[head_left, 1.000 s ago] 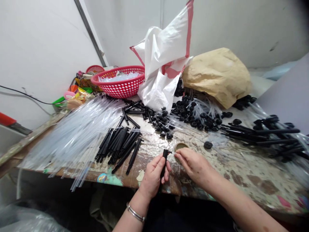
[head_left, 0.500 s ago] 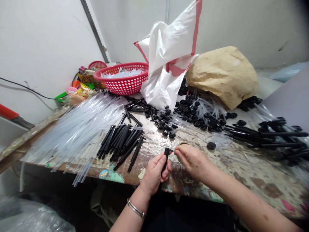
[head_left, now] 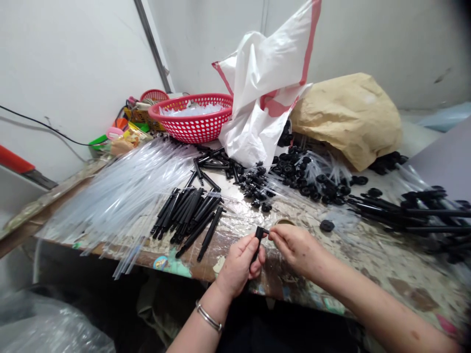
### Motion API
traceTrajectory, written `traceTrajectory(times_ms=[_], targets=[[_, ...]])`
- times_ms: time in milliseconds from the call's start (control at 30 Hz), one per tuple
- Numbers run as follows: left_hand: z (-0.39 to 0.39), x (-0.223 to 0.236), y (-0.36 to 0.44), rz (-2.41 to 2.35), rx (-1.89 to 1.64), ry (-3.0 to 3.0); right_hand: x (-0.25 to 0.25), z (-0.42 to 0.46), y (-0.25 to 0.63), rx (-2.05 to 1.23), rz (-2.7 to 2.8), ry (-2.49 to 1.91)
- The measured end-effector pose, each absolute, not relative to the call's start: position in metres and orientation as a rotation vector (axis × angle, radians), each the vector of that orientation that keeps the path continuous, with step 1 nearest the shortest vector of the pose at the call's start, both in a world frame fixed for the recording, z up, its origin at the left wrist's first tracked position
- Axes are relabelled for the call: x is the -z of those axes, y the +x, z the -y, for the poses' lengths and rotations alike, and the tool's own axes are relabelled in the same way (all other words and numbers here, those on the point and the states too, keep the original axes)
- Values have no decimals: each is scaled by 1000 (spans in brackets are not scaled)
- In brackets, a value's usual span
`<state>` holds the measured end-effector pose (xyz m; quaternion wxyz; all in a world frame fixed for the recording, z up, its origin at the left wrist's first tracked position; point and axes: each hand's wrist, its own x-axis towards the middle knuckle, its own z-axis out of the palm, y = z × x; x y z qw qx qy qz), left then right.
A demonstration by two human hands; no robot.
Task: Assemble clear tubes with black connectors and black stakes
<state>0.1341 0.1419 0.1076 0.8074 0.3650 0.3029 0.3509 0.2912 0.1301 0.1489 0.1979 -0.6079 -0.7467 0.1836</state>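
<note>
The black tube (head_left: 258,241) slants over the near edge of the worktop (head_left: 375,252). Clear plastic tubes (head_left: 117,191) fan across the worktop's left side; behind are a white bag (head_left: 272,63), crumpled brown paper (head_left: 349,115) and a red basket (head_left: 198,128). The left hand (head_left: 241,262) wraps the tube; the right hand (head_left: 296,247) pinches at its side stub (head_left: 265,231), the pinched bit too small to identify. A black disc (head_left: 327,225) lies beyond.
</note>
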Motion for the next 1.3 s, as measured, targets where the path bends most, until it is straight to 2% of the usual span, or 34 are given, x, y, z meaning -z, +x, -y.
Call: traceTrajectory(times_ms=[267, 433, 667, 833, 1000, 1100, 1167, 1300], targets=[[-130, -105, 136, -801, -774, 1048, -141, -127, 295, -560, 2060, -1641], [-129, -113, 125, -972, -973, 1317, -144, -111, 318, -367, 1932, -1558], [-185, -143, 48, -1496, -1329, 1347, -130, -69, 349, -316, 1954, -1539], [-241, -146, 4, -1753, -1169, 1773, -120, -62, 354, -337, 1987, -1509], [-251, -143, 1, -1926, -1311, 1848, -141, -82, 340, -436, 1939, -1503], [-228, -141, 25, -1919, -1460, 1898, -162, -115, 315, -544, 1992, -1490], [-205, -135, 49, -1704, -1603, 1973, -171, -150, 294, -545, 2072, -1519], [-163, -111, 95, -1312, -1569, 2037, -170, -235, 246, -544, 2254, -1807]])
